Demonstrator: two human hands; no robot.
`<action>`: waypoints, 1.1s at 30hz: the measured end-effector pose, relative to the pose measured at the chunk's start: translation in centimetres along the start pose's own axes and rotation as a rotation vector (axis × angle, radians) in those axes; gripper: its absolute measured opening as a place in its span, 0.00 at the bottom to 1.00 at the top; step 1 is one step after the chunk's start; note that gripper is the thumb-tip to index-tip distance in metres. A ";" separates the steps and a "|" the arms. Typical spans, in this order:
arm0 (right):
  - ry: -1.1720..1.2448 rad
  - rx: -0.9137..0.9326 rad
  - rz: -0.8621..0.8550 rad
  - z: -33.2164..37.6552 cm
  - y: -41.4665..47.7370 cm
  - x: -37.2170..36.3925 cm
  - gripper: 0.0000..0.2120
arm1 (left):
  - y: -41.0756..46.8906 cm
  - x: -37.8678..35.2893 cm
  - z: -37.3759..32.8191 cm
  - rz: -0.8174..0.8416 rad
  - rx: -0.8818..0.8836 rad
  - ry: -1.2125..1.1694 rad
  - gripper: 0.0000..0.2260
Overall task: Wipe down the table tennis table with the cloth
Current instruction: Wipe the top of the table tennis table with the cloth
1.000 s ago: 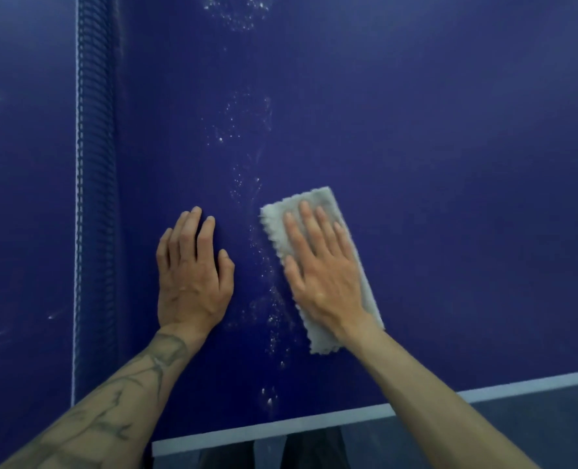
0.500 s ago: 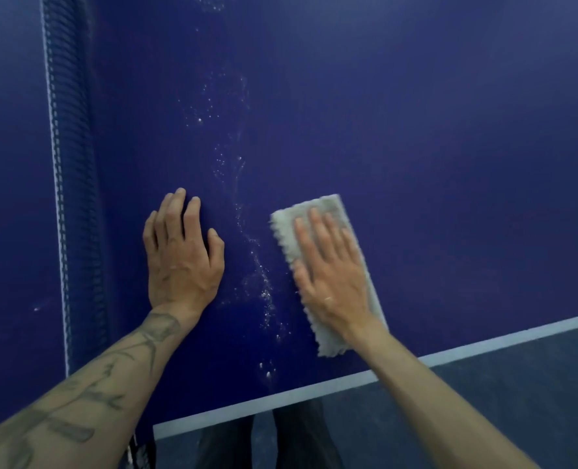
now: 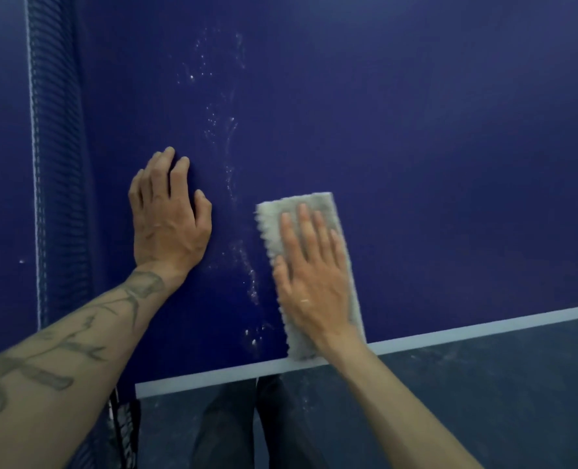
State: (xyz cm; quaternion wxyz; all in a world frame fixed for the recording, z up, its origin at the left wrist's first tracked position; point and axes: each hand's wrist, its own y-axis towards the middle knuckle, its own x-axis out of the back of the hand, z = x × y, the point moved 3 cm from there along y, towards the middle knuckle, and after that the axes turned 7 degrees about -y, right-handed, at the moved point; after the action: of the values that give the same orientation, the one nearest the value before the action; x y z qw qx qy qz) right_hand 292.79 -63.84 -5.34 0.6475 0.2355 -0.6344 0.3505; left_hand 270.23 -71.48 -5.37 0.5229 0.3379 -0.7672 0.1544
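The dark blue table tennis table (image 3: pixel 433 147) fills most of the view, with a white line along its near edge. A folded grey cloth (image 3: pixel 318 211) lies flat on it, its near end reaching the white edge line. My right hand (image 3: pixel 314 275) presses flat on the cloth with straight fingers. My left hand (image 3: pixel 169 214) rests flat on the bare table to the left of the cloth. Between the two hands runs a trail of white specks (image 3: pixel 243 258) from the near edge up the table.
The net (image 3: pixel 57 170) stands along the left side, with more blue table beyond it. Below the white edge line (image 3: pixel 483 330) lies a dark floor (image 3: pixel 483 401), and my dark-trousered legs (image 3: pixel 247 424) show under the table edge.
My right hand has slid the cloth toward me, and its near end now reaches the white edge line. The view has shifted, and my left hand stays flat on the table.
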 end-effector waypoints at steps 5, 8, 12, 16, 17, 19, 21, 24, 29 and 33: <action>-0.031 -0.319 -0.013 -1.7 -2.5 0.0 0.31 | -0.2 0.1 -0.3 0.008 0.005 -0.004 0.21; 0.000 -0.307 -0.050 3.6 -3.9 -0.9 0.32 | -0.3 0.3 -0.1 0.021 0.013 -0.033 0.21; 0.057 -0.183 -0.081 7.4 -1.2 -1.2 0.31 | -0.3 1.0 0.3 0.037 -0.009 -0.074 0.21; 0.020 -0.195 -0.057 3.4 2.1 -0.5 0.31 | 0.3 1.9 0.7 0.052 -0.006 -0.091 0.21; 0.015 -0.239 -0.070 2.7 1.9 -0.3 0.31 | 0.7 2.0 0.8 0.047 -0.002 -0.089 0.21; 0.002 -0.305 -0.097 3.4 0.3 -0.5 0.31 | 1.4 2.2 1.2 0.031 -0.002 -0.075 0.21; 0.012 -0.327 -0.106 6.1 -1.5 -1.0 0.31 | 2.2 2.2 1.7 0.008 0.002 -0.064 0.21; 0.053 -0.269 -0.105 9.5 -1.0 -1.5 0.31 | 3.1 1.8 2.4 -0.008 -0.006 -0.049 0.20; -0.042 -0.250 -0.091 5.8 5.4 -0.4 0.31 | 3.8 1.3 3.0 0.000 -0.025 -0.019 0.20; -0.019 -0.437 -0.109 5.0 10.5 0.9 0.31 | 3.8 1.3 3.1 -0.006 -0.016 -0.020 0.19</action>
State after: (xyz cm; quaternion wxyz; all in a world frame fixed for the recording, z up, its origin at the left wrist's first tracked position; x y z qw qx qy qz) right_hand 281.54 -60.71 -5.52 0.6951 0.1268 -0.6877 0.1668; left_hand 265.19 -70.98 -4.99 0.5184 0.3375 -0.7725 0.1435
